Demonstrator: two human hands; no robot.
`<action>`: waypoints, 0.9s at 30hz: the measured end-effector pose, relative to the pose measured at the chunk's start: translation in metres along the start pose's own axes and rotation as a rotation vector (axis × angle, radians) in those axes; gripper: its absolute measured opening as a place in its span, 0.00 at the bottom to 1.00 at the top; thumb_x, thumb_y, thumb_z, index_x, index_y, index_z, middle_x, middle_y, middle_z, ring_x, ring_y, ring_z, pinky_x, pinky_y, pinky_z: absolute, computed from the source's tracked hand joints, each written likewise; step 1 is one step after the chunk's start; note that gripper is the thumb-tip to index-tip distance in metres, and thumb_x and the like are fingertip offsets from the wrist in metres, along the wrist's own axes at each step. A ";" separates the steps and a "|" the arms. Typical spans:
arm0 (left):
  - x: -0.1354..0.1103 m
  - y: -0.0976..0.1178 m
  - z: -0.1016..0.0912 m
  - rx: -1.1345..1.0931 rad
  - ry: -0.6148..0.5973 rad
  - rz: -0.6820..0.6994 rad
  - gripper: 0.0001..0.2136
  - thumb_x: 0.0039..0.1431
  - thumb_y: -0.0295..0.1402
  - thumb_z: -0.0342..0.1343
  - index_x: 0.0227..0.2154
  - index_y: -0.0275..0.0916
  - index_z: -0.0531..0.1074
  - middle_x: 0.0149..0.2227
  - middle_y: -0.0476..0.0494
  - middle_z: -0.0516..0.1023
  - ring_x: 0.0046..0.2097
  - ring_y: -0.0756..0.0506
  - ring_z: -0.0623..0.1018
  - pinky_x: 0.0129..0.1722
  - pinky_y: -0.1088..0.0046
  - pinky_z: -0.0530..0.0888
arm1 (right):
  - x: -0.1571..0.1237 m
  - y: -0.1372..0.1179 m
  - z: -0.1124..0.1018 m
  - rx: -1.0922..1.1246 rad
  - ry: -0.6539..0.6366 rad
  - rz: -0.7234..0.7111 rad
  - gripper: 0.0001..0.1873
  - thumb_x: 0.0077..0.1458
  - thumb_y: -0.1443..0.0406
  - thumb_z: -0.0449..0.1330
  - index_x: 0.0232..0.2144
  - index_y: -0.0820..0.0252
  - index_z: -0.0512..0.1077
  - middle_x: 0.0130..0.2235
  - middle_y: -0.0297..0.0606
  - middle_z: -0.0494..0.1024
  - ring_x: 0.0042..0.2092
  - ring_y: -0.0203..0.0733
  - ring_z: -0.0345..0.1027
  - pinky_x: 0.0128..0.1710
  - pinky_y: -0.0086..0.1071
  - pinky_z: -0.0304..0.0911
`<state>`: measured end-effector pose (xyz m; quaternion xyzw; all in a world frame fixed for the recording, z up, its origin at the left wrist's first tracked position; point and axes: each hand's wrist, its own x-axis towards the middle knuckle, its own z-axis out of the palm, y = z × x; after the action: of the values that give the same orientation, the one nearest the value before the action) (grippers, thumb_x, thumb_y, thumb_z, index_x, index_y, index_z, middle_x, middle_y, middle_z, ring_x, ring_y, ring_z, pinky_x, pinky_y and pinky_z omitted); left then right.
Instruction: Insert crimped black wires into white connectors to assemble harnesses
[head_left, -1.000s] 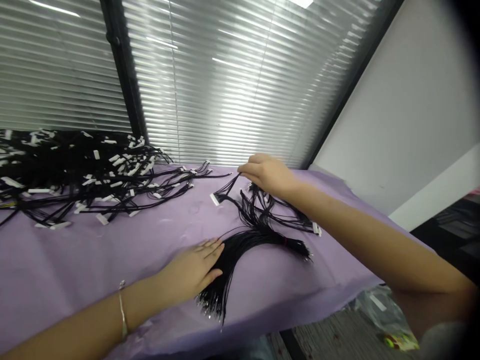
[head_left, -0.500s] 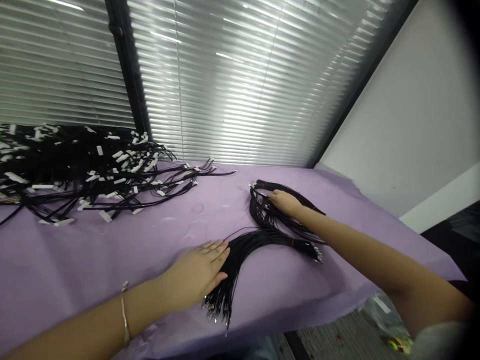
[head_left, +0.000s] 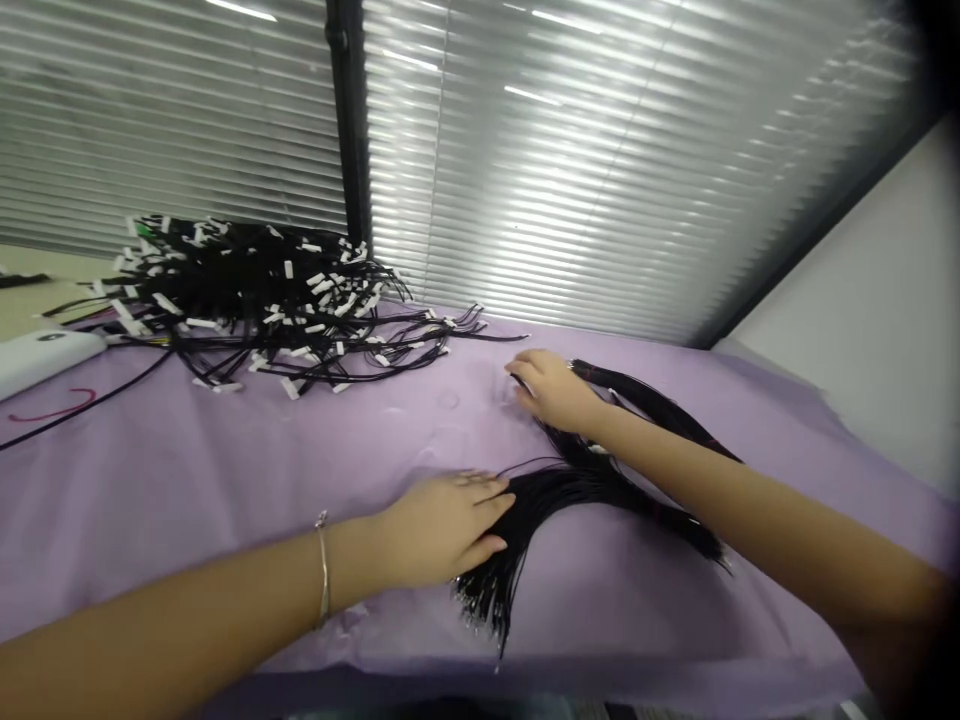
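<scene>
My left hand [head_left: 450, 525] lies flat, fingers stretched out, on the near bundle of thin black cables [head_left: 577, 490]. The bundle's metal-tipped ends fan out below my fingers, while its other end curves off to the right. Farther back, my right hand [head_left: 559, 392] has its fingers closed on black cable, a dark end poking out at the fingertips. How many strands it grips is hidden. Under my right wrist, more black cable runs down to the near bundle. Another black cable bundle [head_left: 660, 405] lies behind my right forearm.
A large heap of black cables with white connectors [head_left: 247, 280] sits at the back left by the window blinds [head_left: 525, 180]. Left of it are a white device [head_left: 52, 358] and a red strand [head_left: 56, 408]. A purple cover [head_left: 247, 480] spreads over the table.
The view has swung left, bringing the white device into sight. My right hand has moved left across the cables, away from the bundle behind it. My left hand stays on the near bundle.
</scene>
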<state>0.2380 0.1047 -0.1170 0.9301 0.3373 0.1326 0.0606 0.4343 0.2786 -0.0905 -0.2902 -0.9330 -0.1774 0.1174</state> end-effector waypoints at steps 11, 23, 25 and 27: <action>-0.005 -0.004 0.011 -0.015 0.073 0.025 0.21 0.66 0.39 0.42 0.54 0.32 0.68 0.57 0.35 0.69 0.57 0.39 0.70 0.59 0.62 0.64 | 0.040 -0.019 0.026 0.044 -0.102 -0.098 0.31 0.57 0.50 0.52 0.55 0.65 0.65 0.57 0.56 0.62 0.58 0.58 0.56 0.56 0.47 0.54; -0.004 -0.002 0.013 -0.070 0.025 0.017 0.22 0.65 0.37 0.41 0.54 0.28 0.67 0.58 0.37 0.68 0.57 0.39 0.70 0.60 0.62 0.62 | -0.053 0.059 0.075 -0.081 -0.025 0.276 0.27 0.63 0.58 0.41 0.43 0.73 0.72 0.48 0.59 0.72 0.54 0.55 0.62 0.55 0.48 0.58; -0.004 -0.003 0.013 -0.101 0.056 0.013 0.21 0.64 0.36 0.43 0.53 0.28 0.67 0.57 0.37 0.69 0.56 0.39 0.71 0.60 0.63 0.62 | -0.051 0.053 0.067 -0.125 -0.016 0.292 0.25 0.61 0.58 0.45 0.45 0.73 0.70 0.53 0.60 0.67 0.58 0.59 0.57 0.57 0.52 0.53; -0.002 -0.004 0.011 -0.138 0.075 0.003 0.20 0.62 0.37 0.46 0.51 0.29 0.68 0.56 0.36 0.71 0.55 0.40 0.72 0.59 0.64 0.62 | -0.037 0.045 0.055 -0.154 -0.022 0.264 0.24 0.60 0.59 0.48 0.49 0.73 0.68 0.58 0.60 0.61 0.61 0.63 0.50 0.59 0.56 0.47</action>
<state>0.2367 0.1064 -0.1284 0.9185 0.3279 0.1905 0.1118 0.4844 0.3168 -0.1401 -0.4204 -0.8716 -0.2283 0.1069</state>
